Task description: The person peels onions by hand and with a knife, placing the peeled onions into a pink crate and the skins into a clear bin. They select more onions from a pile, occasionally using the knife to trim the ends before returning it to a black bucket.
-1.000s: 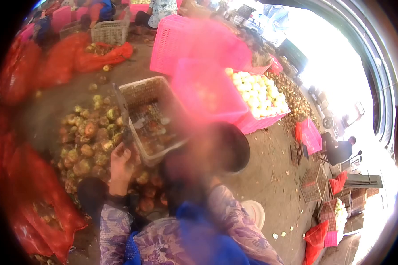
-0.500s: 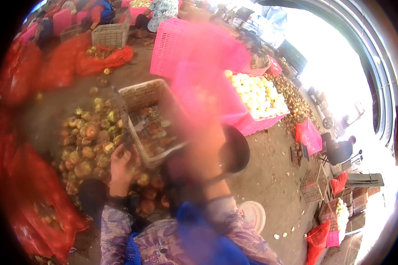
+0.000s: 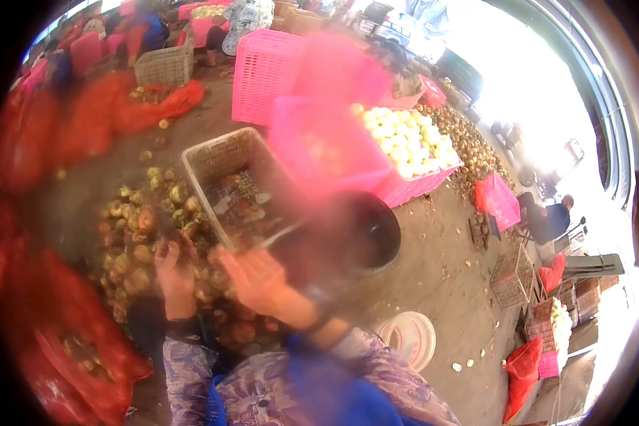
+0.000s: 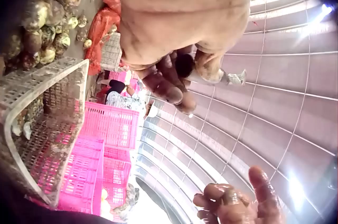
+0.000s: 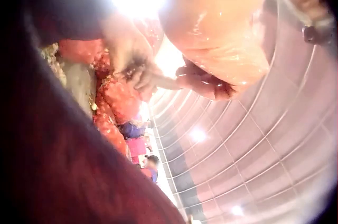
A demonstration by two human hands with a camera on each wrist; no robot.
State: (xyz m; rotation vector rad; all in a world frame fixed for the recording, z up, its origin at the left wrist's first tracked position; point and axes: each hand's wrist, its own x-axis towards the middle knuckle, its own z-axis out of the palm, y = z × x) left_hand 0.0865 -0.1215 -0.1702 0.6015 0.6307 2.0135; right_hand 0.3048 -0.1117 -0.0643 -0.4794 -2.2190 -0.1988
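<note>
With the beige crate (image 3: pixel 220 138) as our landmark, a red net bag (image 3: pixel 57 319) lies well off to its left. Between the two, the heap of onions (image 3: pixel 124 263) reaches close to the crate, and more onions (image 3: pixel 241 331) lie nearer us than its near end. Left of the crate's near corner, our left hand (image 3: pixel 175 282) curls its fingers round the dark handle of what looks like a knife (image 4: pixel 185 64). We should hold that handle firmly and angle the edge away from our other hand.

Our right hand (image 3: pixel 259 284), just on our side of the crate's near end, has its fingers relaxed and partly spread, and we see nothing in it. They look wet, so we'd do best to take any onion with a full, dry-feeling grip, fingertips tucked clear of the edge. Right of the crate sits a dark basin (image 3: pixel 383 231), and beyond that side, pink crates (image 3: pixel 259 82) and pale onions (image 3: pixel 408 142). A white tub (image 3: pixel 424 341) stands farther right, nearer us.
</note>
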